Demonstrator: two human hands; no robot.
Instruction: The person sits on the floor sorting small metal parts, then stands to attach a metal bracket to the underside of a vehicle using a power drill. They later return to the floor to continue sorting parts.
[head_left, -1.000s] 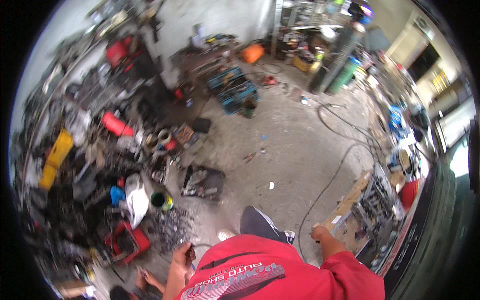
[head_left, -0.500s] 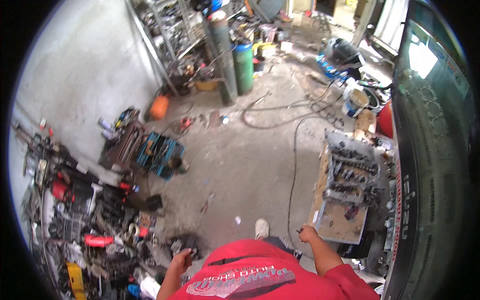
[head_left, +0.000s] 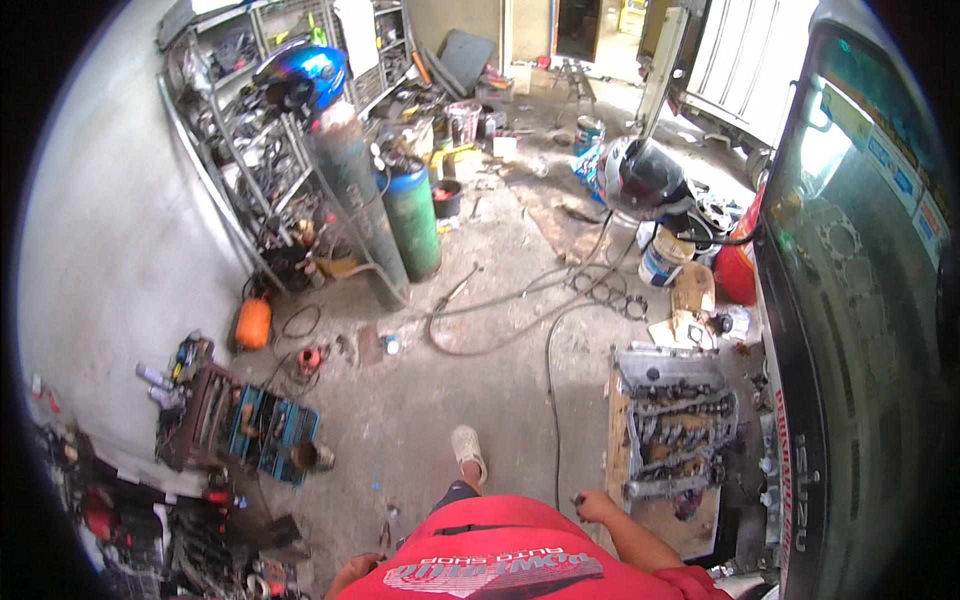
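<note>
- Left hand point(head_left: 357, 572): low; I cannot tell whether it grips.
- Black hose point(head_left: 551, 420): ahead-left of the right hand; stepping clear of it seems wise; its long axis points ahead.
- Right hand point(head_left: 597, 507): fingers curled, whether pinching anything I cannot tell.
- Metal engine part point(head_left: 683, 430): ahead-right of that hand, rows crosswise.

Engine part point(head_left: 682, 425) on board point(head_left: 665, 525); toolbox point(head_left: 272, 434) at left.
</note>
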